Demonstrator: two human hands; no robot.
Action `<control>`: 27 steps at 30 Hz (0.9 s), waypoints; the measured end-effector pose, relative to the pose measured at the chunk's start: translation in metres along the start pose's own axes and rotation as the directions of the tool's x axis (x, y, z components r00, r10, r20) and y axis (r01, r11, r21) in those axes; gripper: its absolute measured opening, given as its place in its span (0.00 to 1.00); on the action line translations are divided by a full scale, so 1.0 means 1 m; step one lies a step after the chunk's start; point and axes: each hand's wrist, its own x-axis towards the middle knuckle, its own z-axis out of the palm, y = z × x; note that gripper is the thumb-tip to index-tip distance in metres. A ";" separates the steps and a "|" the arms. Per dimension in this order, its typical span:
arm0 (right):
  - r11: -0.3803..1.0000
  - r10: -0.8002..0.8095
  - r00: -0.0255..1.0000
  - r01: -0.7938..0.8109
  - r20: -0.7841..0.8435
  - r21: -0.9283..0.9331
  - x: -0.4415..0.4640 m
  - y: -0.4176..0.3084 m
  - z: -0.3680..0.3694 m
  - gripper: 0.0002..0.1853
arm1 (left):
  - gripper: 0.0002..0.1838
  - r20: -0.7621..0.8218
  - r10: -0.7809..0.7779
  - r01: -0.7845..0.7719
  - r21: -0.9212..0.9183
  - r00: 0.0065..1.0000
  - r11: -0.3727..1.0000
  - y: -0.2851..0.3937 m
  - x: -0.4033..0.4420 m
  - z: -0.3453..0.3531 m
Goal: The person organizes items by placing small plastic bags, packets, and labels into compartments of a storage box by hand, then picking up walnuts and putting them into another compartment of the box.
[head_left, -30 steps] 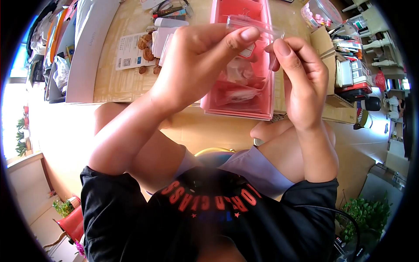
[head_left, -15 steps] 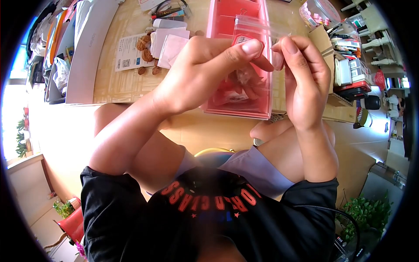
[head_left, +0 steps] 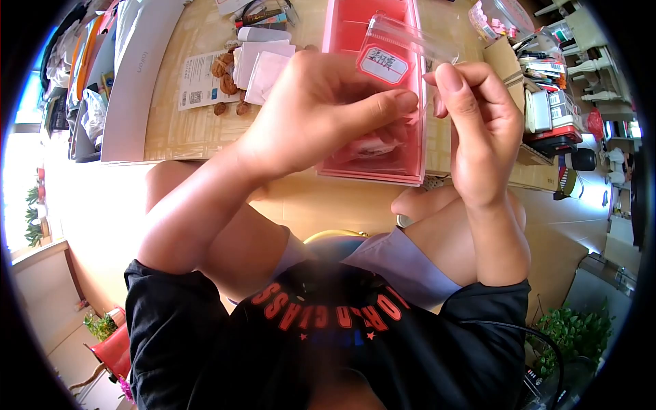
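Between my hands is a clear plastic zip bag with a red-bordered white label bearing handwriting. My left hand is closed on the bag below the label, thumb pointing right. On the right, my right hand pinches the bag's right edge between thumb and fingers. Both hands are raised over a pink tray with compartments, where clear packets lie in the near part, partly hidden by my left hand.
Left of the tray are pale paper squares, walnuts, a printed sheet and pens. A white box stands farther left. At right are a round tub and a cardboard box with assorted items.
The bag has turned so its label faces up in full view. My left thumb has moved down off the label and slightly right. My right hand has shifted slightly right.
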 end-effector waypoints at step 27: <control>0.649 -0.184 0.781 0.553 0.597 -0.523 -0.002 -0.019 -0.031 0.10 | 0.10 -0.410 0.348 -0.072 0.554 0.843 0.829 0.010 0.001 -0.087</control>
